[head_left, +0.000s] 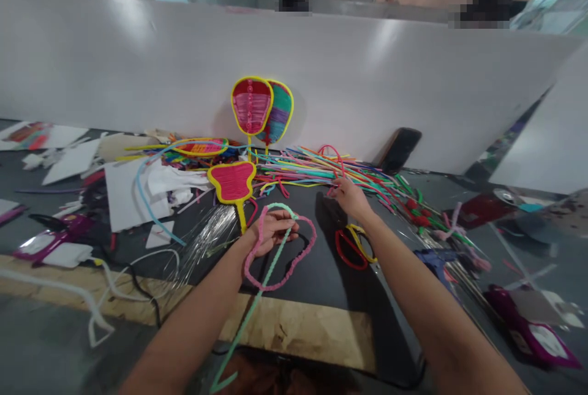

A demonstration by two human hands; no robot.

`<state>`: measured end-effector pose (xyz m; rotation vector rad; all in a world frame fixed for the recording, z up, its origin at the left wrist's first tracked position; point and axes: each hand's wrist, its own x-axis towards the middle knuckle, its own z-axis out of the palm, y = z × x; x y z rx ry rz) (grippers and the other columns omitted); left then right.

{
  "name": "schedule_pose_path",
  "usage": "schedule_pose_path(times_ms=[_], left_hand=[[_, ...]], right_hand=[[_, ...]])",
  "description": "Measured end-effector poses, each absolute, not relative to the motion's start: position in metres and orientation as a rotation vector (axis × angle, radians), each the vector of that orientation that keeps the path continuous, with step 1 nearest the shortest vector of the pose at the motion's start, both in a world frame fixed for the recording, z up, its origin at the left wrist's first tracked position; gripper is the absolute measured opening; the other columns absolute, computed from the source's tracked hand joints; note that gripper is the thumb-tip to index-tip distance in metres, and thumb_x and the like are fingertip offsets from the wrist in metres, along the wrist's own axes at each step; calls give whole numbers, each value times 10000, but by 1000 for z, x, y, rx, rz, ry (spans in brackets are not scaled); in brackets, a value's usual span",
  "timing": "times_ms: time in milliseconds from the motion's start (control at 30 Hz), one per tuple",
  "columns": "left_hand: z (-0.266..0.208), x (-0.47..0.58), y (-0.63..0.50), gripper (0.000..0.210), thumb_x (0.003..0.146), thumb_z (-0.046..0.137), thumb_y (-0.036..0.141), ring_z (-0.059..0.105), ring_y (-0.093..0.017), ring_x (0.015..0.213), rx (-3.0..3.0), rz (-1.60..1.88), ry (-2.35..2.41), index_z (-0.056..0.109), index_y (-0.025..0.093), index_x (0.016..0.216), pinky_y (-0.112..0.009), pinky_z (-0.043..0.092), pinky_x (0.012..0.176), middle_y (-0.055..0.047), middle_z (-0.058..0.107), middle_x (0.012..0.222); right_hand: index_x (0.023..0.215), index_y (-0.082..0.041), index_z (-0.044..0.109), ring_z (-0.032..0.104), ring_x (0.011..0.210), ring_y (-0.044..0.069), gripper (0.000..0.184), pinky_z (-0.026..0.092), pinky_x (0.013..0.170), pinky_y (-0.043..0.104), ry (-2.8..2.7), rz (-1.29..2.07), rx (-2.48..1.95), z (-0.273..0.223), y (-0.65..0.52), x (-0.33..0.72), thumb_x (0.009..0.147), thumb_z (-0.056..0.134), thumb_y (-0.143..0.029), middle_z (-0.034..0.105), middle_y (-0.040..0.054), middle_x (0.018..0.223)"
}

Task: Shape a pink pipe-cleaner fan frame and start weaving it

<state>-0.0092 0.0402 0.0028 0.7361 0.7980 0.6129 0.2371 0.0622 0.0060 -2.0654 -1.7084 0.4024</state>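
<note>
Between the fingers of my left hand [275,231] is a frame of twisted pipe cleaners. Its pink part [313,242] is bent into a wavy loop, and a mint green pipe cleaner [250,315] runs across it and hangs down towards me. My right hand [353,200] is at the near edge of a pile of coloured pipe cleaners [303,167], fingertips pinched together. A red-pink pipe cleaner [337,155] arches up from the pile and ends at those fingertips. Yellow-and-red-handled scissors [351,257] lie below my right wrist.
Finished yellow-rimmed fans [252,107] lean on the white partition [174,64]; a pink one [233,184] lies nearer. A phone [399,149] stands right of the pile. Purple glue-gun-like tools [528,327], [59,236] flank the dark table. White paper [133,193] and clear strands [206,239] lie left.
</note>
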Motion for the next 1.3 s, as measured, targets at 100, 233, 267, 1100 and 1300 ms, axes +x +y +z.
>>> schedule_pose_path(times_ms=[100,233,267,1100,1300], left_hand=[[3,-9,40,257,600,775,194,618,-120,646,735,613,803,588,130,764,-315,534,723,-21,641,650],[5,-7,38,297,549,805,233,615,-121,653,762,617,786,588,130,724,-304,517,723,-17,645,652],[6,-7,37,300,541,809,243,612,-119,654,779,617,782,590,130,713,-292,510,718,-13,644,651],[-5,-6,35,209,647,747,291,573,-91,624,960,593,667,646,133,739,-190,406,604,-19,665,684],[-10,-5,37,245,626,744,342,563,-116,627,1073,581,740,668,137,736,-212,408,600,-13,647,661]], right_hand=[[903,-193,624,618,675,126,191,440,632,212,-1701,467,-1863,19,43,230,829,448,-186,688,8,784],[857,-204,649,610,708,147,153,447,659,236,-1689,407,-1534,36,-2,199,829,515,-272,680,12,808],[847,-205,648,609,711,146,139,445,656,234,-1707,397,-1499,37,-12,189,831,525,-268,679,12,804],[948,-202,597,561,796,183,144,443,739,320,-1887,68,-1385,14,-36,154,875,473,-189,664,52,860],[824,-214,620,552,765,172,121,440,731,306,-1841,106,-1424,16,-39,156,857,506,-194,656,36,790]])
